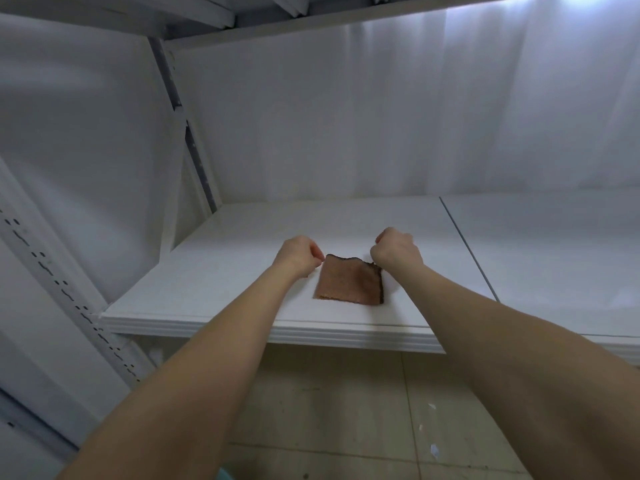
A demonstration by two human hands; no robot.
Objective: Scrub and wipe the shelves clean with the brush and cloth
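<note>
L hand [298, 258]: knuckles up, fingers curled in, tips right at the far-left corner of a brown, roughly square, folded fabric cloth [349, 284] w/ a dark stitched edge. Can't tell whether the fingers actually pinch that corner or just sit beside it.

R hand [396, 252]: clenched into a loose fist on the cloth's far-right corner. The edge lifts a bit toward the fingers there, so it's gripping the corner. Both forearms are bare and reach in from the bottom of the view, well apart at the elbows, closer at the wrists.

The cloth is between the two hands and lies mostly flat on the white, smooth shelf board [221, 282], toward its front-middle. The near edge is just short of the shelf's front lip, and the far edge is wavy.

To the R, a thin dark seam [467, 251] runs front to back. It separates this board from a second white shelf board [554, 265] at the same level.

Behind is a white back panel [346, 116] w/ soft vertical reflections. At the back-L corner stands a grey slotted metal upright [194, 140]. A white slotted front post [69, 292] runs diagonally at far L.

Overhead is the underside of an upper white shelf [311, 15], w/ bright glare at top R.

Below the shelf lip is a beige tiled floor [329, 403] w/ a few white flecks [433, 449].
</note>
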